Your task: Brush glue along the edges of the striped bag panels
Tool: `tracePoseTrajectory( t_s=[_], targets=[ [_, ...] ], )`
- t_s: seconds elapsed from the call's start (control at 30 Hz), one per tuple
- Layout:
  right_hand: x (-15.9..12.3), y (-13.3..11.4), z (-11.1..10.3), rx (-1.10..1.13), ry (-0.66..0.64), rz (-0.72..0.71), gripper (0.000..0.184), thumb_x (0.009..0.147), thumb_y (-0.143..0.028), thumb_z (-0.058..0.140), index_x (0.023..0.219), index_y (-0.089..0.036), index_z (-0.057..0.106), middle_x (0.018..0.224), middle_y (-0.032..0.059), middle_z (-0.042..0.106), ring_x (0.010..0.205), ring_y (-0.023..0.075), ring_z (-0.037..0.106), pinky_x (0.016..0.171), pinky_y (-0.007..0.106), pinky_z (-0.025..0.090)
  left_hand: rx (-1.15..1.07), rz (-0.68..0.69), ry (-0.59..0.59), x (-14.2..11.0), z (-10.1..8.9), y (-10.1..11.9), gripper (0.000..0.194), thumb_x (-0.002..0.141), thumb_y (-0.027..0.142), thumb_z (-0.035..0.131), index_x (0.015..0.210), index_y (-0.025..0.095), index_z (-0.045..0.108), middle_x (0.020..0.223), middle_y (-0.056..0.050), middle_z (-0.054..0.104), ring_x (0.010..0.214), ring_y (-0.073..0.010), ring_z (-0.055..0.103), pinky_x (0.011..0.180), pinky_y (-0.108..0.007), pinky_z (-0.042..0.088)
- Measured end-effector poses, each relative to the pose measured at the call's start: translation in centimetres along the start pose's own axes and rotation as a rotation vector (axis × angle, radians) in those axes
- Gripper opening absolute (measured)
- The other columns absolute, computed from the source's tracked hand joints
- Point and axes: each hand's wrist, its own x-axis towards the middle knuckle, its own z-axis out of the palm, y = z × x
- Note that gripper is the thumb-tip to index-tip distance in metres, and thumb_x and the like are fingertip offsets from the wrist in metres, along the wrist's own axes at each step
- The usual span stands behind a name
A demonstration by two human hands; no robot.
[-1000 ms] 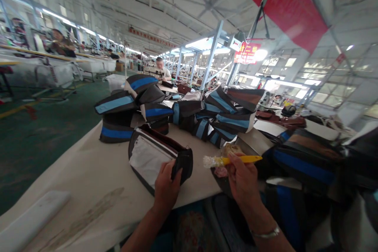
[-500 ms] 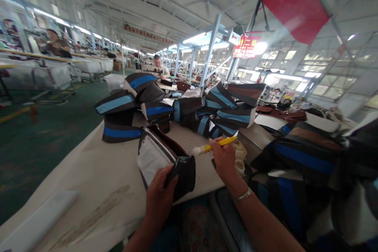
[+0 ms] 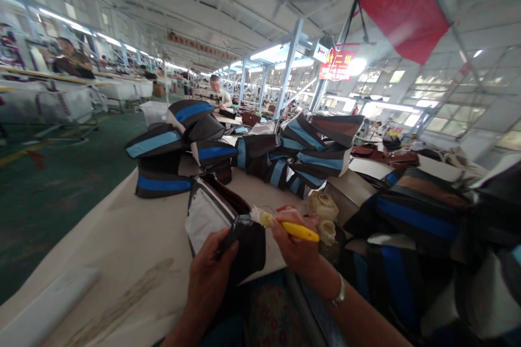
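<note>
My left hand (image 3: 211, 268) grips the near end of a black and white bag piece (image 3: 207, 219), thumb on top and fingers underneath. The piece rests on the table, its brown inside showing through a long opening. In my right hand (image 3: 295, 236) is a brush with a yellow handle (image 3: 301, 231), held like a pen. Its pale, clotted bristles (image 3: 258, 216) are at the upper edge of the bag's black end; whether they touch it I cannot tell. Behind the right hand stand a crusted yellowish container (image 3: 323, 206) and a smaller jar (image 3: 327, 232).
Stacked bag pieces with blue stripes (image 3: 163, 185) line the table's back, and more (image 3: 419, 217) are heaped at right. A white slab (image 3: 51, 306) lies front left on the pale tabletop (image 3: 122, 238). A person (image 3: 220, 95) sits beyond the pile.
The brush has moved left and its handle has swung from pointing up to pointing down to the right. Its bristles are now at the bag's edge. My left hand keeps its grip.
</note>
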Motion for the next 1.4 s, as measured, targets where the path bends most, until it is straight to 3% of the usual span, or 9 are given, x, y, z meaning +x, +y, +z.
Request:
tracePoseTrajectory(
  t_s=[0.1,0.3,0.57,0.73,0.87,0.97,1.1,1.27,1.4],
  targets=[
    [-0.1,-0.6,-0.5,-0.088,-0.080,-0.175,0.009,0.089,-0.012,0.056,0.086,-0.020,0.058,0.072,-0.0006,0.062,0.073,0.0149,0.062,0.086,0.036,0.051,-0.044,-0.025,-0.015,0.1,-0.3,0.4,0.035,0.085,0.044,0.062,0.115,0.026,0.063,0.106,0.002,0.067,0.096,-0.0178,0.063,0.086,-0.028,0.048],
    [0.7,-2.4,-1.1,-0.023,-0.092,-0.180,0.006,0.090,-0.014,0.057,0.090,-0.021,0.057,0.073,-0.0006,0.063,0.076,0.0161,0.065,0.085,0.037,0.053,-0.027,0.025,-0.015,0.2,-0.3,1.2,0.032,0.086,0.042,0.063,0.114,0.026,0.064,0.106,0.002,0.065,0.095,-0.0161,0.063,0.083,-0.026,0.049],
    [1.8,-2.8,-0.5,0.017,-0.081,-0.097,0.007,0.089,-0.017,0.058,0.085,-0.023,0.057,0.078,0.0003,0.065,0.093,0.0186,0.067,0.085,0.035,0.054,0.070,0.201,-0.055,0.0,-0.3,1.7,0.021,0.091,0.033,0.058,0.109,0.025,0.066,0.101,0.001,0.064,0.094,-0.0136,0.062,0.085,-0.024,0.049],
    [2.6,-2.4,-0.7,-0.056,-0.222,-0.170,0.009,0.089,-0.016,0.056,0.082,-0.021,0.057,0.073,-0.0007,0.063,0.083,0.0161,0.066,0.087,0.034,0.053,0.353,0.501,0.038,0.1,-0.1,1.0,0.019,0.092,0.021,0.057,0.109,0.021,0.064,0.096,-0.001,0.064,0.086,-0.0108,0.062,0.077,-0.020,0.051],
    [4.2,-2.4,-1.4,-0.081,-0.205,-0.076,0.005,0.089,-0.021,0.058,0.084,-0.022,0.057,0.081,0.0010,0.064,0.096,0.0175,0.063,0.089,0.034,0.049,0.664,0.794,0.086,-0.1,0.1,0.6,0.025,0.093,0.013,0.051,0.116,0.017,0.060,0.092,-0.005,0.062,0.081,-0.0144,0.060,0.070,-0.024,0.052],
    [5.3,-3.1,-1.3,0.000,-0.324,-0.108,0.009,0.091,-0.024,0.056,0.082,-0.022,0.056,0.077,-0.0001,0.063,0.087,0.0152,0.063,0.083,0.030,0.048,0.790,0.935,0.079,-0.3,0.2,0.9,0.026,0.093,0.010,0.046,0.116,0.012,0.058,0.088,-0.008,0.062,0.076,-0.0166,0.057,0.066,-0.027,0.053],
    [6.6,-3.5,-1.5,-0.098,-0.625,-0.245,0.015,0.086,-0.022,0.055,0.072,-0.021,0.051,0.063,-0.0023,0.054,0.067,0.0138,0.055,0.072,0.028,0.046,0.903,1.011,0.068,-0.6,0.5,1.2,0.025,0.093,0.009,0.045,0.114,0.010,0.057,0.088,-0.009,0.063,0.073,-0.0176,0.057,0.063,-0.029,0.053],
    [7.9,-3.6,-1.8,-0.045,-0.560,-0.218,0.015,0.089,-0.026,0.055,0.075,-0.021,0.052,0.065,-0.0037,0.055,0.062,0.0116,0.052,0.077,0.028,0.045,0.931,1.023,0.041,-0.6,0.7,1.0,0.024,0.091,0.009,0.048,0.114,0.009,0.056,0.085,-0.007,0.063,0.070,-0.0172,0.056,0.061,-0.030,0.054],
    [8.3,-4.0,-1.3,-0.096,-0.825,-0.266,0.016,0.085,-0.022,0.056,0.070,-0.021,0.050,0.060,-0.0039,0.053,0.060,0.0123,0.050,0.072,0.027,0.042,0.937,1.030,-0.010,-0.6,0.8,0.8,0.023,0.092,0.010,0.047,0.113,0.009,0.056,0.085,-0.007,0.063,0.069,-0.0182,0.056,0.058,-0.032,0.053]
  ],
)
